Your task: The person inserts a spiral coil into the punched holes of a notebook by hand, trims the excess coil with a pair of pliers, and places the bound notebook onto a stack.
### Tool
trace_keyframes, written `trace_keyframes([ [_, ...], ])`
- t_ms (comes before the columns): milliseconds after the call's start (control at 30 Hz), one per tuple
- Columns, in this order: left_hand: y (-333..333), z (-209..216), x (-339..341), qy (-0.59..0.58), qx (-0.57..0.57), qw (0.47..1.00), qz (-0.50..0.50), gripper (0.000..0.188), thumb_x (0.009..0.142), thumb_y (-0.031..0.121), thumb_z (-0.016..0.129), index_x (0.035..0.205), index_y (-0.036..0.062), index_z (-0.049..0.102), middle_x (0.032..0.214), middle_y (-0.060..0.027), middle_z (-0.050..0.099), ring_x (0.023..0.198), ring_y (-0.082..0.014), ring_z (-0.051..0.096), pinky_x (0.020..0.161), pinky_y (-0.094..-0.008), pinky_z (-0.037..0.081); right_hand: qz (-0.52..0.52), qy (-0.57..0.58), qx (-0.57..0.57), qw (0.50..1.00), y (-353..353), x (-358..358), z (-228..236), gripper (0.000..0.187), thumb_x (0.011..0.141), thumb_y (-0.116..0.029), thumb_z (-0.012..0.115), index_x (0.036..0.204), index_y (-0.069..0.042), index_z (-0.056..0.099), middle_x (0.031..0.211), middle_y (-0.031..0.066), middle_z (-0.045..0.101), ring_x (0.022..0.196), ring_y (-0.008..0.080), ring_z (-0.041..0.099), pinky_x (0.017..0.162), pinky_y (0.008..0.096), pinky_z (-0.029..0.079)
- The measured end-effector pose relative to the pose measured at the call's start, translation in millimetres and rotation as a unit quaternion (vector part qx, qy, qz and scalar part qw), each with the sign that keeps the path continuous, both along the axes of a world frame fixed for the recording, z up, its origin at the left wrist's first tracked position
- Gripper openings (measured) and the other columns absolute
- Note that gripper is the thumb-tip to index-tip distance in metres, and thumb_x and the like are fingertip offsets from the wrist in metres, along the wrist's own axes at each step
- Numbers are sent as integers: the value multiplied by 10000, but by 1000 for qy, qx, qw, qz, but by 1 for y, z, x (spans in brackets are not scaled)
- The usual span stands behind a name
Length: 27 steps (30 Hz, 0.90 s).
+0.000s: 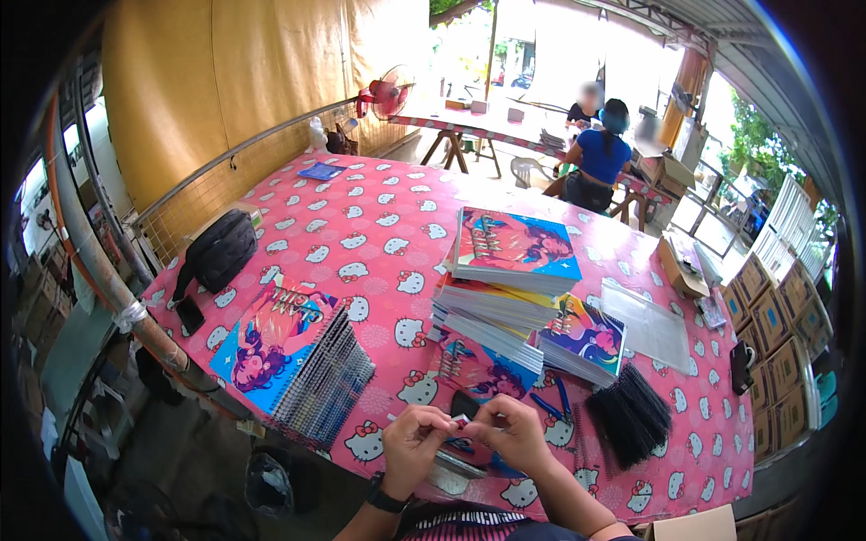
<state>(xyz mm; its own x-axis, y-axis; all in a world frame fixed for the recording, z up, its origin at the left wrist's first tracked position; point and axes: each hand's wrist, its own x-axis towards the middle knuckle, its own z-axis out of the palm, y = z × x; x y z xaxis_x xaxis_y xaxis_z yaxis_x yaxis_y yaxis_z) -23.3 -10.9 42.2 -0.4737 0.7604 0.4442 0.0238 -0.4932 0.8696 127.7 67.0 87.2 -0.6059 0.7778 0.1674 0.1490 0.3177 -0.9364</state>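
My left hand point(414, 444) and my right hand point(512, 435) meet near the table's front edge. Both are closed, fingertips pinching a small white-and-dark piece point(461, 421) between them, too small to name. Just beyond lies a colourful notebook cover point(485, 368), with a dark object point(465, 403) at its near edge. Blue-handled pliers point(553, 403) rest to the right of my hands. Black spiral binding coils point(631, 417) lie in a pile farther right. Left of my hands stands a stack of spiral-bound notebooks point(293, 361) with blue and pink covers.
Tall, uneven stacks of notebooks point(516, 248) fill the table's middle. A clear plastic sheet point(648, 326) lies to their right. A black bag point(221, 252) and a phone point(189, 316) sit at left. Two people work at a far table point(514, 124). Cartons point(776, 361) are piled at right.
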Motion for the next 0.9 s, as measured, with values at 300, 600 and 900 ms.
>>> trace_keyframes([
  [300, 1, 4, -1, 47, -2, 999, -5, 122, 776, -77, 697, 780, 24, 628, 910, -78, 633, 793, -122, 639, 678, -235, 531, 6, 64, -11, 998, 1, -5, -1, 192, 769, -77, 769, 878, 2, 633, 835, 47, 612, 764, 115, 595, 702, 258, 494],
  [600, -5, 10, 1, 105, 34, 994, 5, 111, 792, -49, 692, 785, 37, 621, 896, -74, 647, 790, -127, 638, 672, -249, 523, 37, -31, 87, 995, 2, 1, 2, 170, 764, -76, 751, 882, 8, 662, 781, 57, 620, 687, 130, 603, 617, 265, 478],
  [900, -16, 17, -10, 119, -46, 991, -48, 377, 809, 79, 715, 1157, 68, 570, 939, -64, 634, 886, -188, 637, 775, -313, 529, 66, -60, 131, 987, -3, -7, 17, 143, 805, -41, 679, 935, 15, 660, 788, 88, 624, 670, 169, 598, 607, 273, 468],
])
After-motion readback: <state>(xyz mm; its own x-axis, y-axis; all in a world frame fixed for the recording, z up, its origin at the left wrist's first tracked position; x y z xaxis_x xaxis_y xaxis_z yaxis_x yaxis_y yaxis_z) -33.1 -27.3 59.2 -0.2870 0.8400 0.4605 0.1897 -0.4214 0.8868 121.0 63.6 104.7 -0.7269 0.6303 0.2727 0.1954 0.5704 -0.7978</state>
